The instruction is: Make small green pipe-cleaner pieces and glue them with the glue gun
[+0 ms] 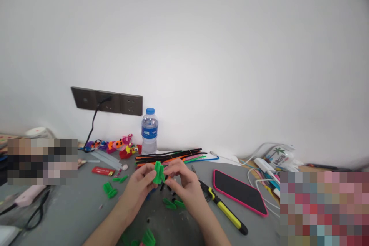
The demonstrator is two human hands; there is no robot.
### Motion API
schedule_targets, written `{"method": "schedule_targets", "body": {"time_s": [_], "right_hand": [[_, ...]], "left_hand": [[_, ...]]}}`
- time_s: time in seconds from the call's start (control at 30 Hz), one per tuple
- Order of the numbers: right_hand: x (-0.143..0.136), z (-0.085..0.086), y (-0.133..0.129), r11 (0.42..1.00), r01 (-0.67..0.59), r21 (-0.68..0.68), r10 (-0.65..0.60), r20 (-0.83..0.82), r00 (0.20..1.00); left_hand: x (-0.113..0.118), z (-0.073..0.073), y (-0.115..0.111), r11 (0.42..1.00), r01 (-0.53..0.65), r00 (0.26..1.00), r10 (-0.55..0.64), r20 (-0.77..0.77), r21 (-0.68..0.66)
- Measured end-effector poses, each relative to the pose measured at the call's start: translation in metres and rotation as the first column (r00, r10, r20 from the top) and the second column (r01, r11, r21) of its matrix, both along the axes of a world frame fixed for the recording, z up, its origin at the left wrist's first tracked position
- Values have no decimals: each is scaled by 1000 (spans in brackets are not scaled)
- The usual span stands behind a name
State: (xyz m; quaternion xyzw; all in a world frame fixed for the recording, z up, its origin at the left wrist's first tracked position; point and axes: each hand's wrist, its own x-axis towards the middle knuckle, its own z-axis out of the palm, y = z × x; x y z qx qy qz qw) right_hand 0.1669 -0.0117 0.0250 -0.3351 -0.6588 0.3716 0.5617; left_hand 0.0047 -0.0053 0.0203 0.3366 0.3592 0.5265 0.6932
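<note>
Green pipe-cleaner piece (pixel 158 172) betw. the hands; more green bits (pixel 110 190) on grey table (pixel 72 211). Phone (pixel 239 191) black w/ pink edge, cutter (pixel 225 209) yellow & black, bottle (pixel 149 130) clear w/ blue cap & label. Stem bundle (pixel 173 156) black, orange, pink, green; lighter (pixel 103 171) red; wall (pixel 201 46) white.
</note>
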Motion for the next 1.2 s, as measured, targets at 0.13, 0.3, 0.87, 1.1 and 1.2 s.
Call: {"method": "schedule_targets", "body": {"time_s": [0.13, 0.3, 0.87, 1.1, 1.2], "right_hand": [[-1, -2, 1, 1000, -20, 5, 20, -34, 999], [-1, -2, 0, 999, -37, -39, 36, -18, 999], [-2, 4, -4, 998, -27, -51, 28, 18, 999], [-4, 4, -4, 999, -21, -50, 22, 14, 1000], [-5, 4, -4, 999, -18, -48, 19, 14, 1000]], "left_hand": [[-1, -3, -1, 998, 56, 997, -55, 47, -10], [0, -1, -1, 998, 64, 997, -63, 41, -20], [0, -1, -1, 998, 69, 997, -69, 28, 8], [0, -6, -1, 996, 84, 995, -85, 46, 10], [0, -5, -1, 997, 82, 996, -82, 47, 6]]}}
